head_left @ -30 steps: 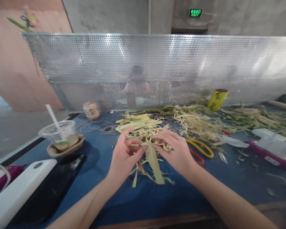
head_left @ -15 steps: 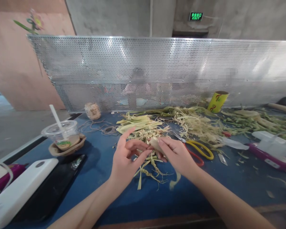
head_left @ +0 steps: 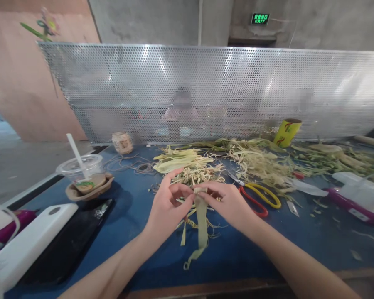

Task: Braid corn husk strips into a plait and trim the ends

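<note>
My left hand (head_left: 167, 206) and my right hand (head_left: 227, 202) meet over the blue table (head_left: 268, 245), fingertips pinched together on a pale green leaf strip (head_left: 202, 226). The strip hangs from the fingers toward me and curls at its lower end. Under the hands lies a small braided piece of leaf strands (head_left: 191, 222). Just beyond the hands sits a heap of shredded leaf strips (head_left: 193, 168).
Yellow-and-red scissors (head_left: 258, 197) lie right of my hands. A plastic cup with a straw (head_left: 81, 172) stands at the left, a white device (head_left: 28, 236) nearer me. A twine roll (head_left: 122, 142), a yellow tube (head_left: 286, 132) and a perforated metal screen (head_left: 205, 91) are behind.
A second ago the strip hung straight down from my fingers; my right hand then lifted and turned it, and now it hangs down between both hands again.
</note>
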### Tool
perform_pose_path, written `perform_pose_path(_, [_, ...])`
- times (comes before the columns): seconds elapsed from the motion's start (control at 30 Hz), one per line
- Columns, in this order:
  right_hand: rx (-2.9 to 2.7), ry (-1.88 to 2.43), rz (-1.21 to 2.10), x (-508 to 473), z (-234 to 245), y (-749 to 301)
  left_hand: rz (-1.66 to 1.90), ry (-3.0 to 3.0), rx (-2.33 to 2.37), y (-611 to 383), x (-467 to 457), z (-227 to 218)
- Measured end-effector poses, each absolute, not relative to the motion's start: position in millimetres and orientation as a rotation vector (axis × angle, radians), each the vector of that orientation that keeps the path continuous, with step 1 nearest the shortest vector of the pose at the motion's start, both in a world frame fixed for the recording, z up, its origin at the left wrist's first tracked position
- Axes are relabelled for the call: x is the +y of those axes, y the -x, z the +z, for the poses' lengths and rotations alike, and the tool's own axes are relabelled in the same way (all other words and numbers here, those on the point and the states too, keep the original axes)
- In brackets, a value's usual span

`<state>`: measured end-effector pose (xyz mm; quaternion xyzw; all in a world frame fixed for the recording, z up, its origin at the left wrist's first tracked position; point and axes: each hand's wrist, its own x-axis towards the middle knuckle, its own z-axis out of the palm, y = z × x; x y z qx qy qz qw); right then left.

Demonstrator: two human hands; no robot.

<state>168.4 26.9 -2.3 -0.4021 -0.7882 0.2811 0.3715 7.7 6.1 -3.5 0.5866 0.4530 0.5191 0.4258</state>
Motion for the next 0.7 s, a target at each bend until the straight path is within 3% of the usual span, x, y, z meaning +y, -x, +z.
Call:
perform_pose_path(0.47, [-1.99, 0.963, 0.764, 29.8, -3.3, -172.7, 1.343, -1.457, 1.131, -6.4, 7.2, -3.2])
perform_pose_path(0.7, [-1.727, 0.82, 1.284, 31.5, -1.4, -172.7, 1.409, -1.511, 1.129, -5.2, 6.4, -2.6])
